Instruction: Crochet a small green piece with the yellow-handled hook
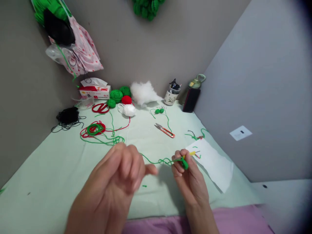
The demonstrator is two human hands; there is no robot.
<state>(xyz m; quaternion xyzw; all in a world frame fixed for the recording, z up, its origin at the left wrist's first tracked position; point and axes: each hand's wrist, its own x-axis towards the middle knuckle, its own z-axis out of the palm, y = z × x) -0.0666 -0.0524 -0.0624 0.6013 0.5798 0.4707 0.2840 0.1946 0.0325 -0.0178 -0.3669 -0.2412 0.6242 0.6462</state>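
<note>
My right hand (191, 182) pinches a crochet hook with a yellow handle (192, 153). A small green crocheted piece (184, 163) is held in the same fingers. Green yarn (152, 162) runs loosely from that piece leftward and passes behind my left hand (114, 182). The left hand is raised nearer the camera, slightly blurred, its fingers curled in and one digit stretched out to the right. What lies inside the curled fingers, if anything, is hidden. Beyond the hands lie orange-handled thread snips (165, 130) and two small green balls (159, 111) with yarn tails.
Tangled green and red yarn (96, 130) lies left, near black yarn (67, 116) and red scissors (100, 108). At the back are green yarn balls (116, 95), white stuffing (145, 93), a pen cup (171, 96) and a phone (191, 100). White paper (214, 165) lies right.
</note>
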